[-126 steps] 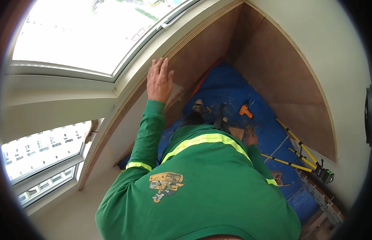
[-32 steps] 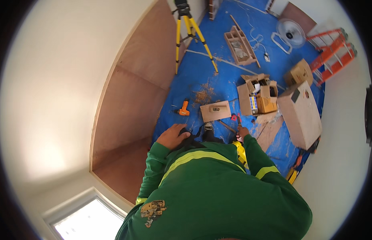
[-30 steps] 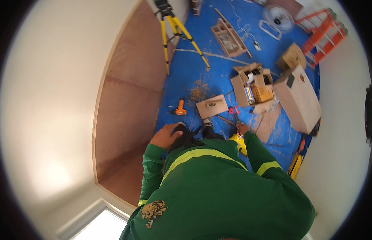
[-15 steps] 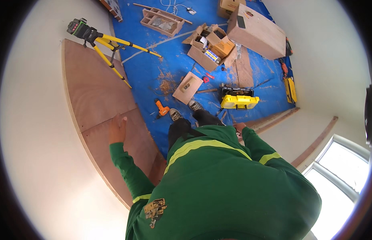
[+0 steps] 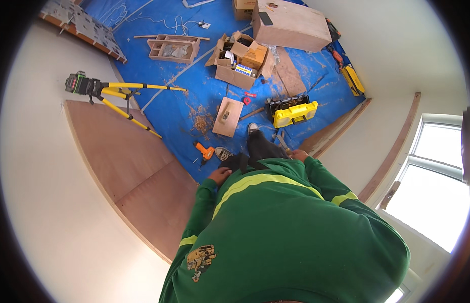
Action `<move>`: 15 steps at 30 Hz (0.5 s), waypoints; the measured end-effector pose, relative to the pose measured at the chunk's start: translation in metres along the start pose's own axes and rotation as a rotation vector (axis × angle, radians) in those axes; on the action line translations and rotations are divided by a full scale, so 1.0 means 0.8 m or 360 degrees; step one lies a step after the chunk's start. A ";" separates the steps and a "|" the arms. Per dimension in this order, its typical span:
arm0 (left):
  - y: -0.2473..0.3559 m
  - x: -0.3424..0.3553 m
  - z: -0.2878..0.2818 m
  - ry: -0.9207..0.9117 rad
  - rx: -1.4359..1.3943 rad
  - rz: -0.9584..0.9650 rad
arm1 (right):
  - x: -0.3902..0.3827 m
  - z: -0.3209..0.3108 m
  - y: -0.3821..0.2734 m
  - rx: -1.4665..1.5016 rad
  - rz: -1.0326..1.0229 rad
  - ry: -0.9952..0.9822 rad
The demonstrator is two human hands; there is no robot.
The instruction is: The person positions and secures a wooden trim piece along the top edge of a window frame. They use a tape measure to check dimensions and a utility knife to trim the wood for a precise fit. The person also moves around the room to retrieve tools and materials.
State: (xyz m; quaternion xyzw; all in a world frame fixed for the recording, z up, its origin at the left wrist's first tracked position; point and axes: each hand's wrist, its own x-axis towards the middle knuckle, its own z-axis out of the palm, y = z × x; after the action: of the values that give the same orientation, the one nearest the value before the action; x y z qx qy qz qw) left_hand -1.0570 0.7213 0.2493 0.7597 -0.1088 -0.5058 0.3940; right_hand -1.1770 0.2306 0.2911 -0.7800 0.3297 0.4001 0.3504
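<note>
My left hand (image 5: 220, 175) hangs beside my left thigh, its fingers loosely curved and nothing seen in them. At my right hip, my right hand (image 5: 298, 155) is closed, with its fingers partly hidden. A slim greyish tool (image 5: 282, 141) reaches out from it toward the floor; its kind is unclear. An orange cordless drill (image 5: 203, 151) lies on the blue floor sheet (image 5: 169, 120) by my left shoe. Ahead of my feet is a flat wooden board with a handle-like block (image 5: 228, 116). A yellow and black toolbox (image 5: 294, 112) stands open just ahead of my right leg.
Brown plywood panels (image 5: 129, 161) line the left wall. A laser level on a yellow tripod (image 5: 125, 93) stands there. Farther off are an open carton (image 5: 235, 77), a divided wooden tray (image 5: 174, 49) and a large wooden box (image 5: 290, 25). A window (image 5: 427, 171) is at the right.
My left hand has come off the plywood panel and dropped to my thigh. The view has turned and shifted, and more of my right hand and the greyish tool shows.
</note>
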 end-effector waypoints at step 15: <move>0.085 -0.022 0.043 -0.0268 -0.1027 -0.1120 | 0.202 -0.059 0.006 -0.0687 -0.0184 -0.0155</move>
State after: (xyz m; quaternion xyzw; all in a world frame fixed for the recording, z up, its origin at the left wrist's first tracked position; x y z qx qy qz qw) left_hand -1.0784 0.6692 0.3034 0.5458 0.2854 -0.6761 0.4044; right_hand -1.0877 0.1521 0.1722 -0.8342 0.1739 0.4780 0.2132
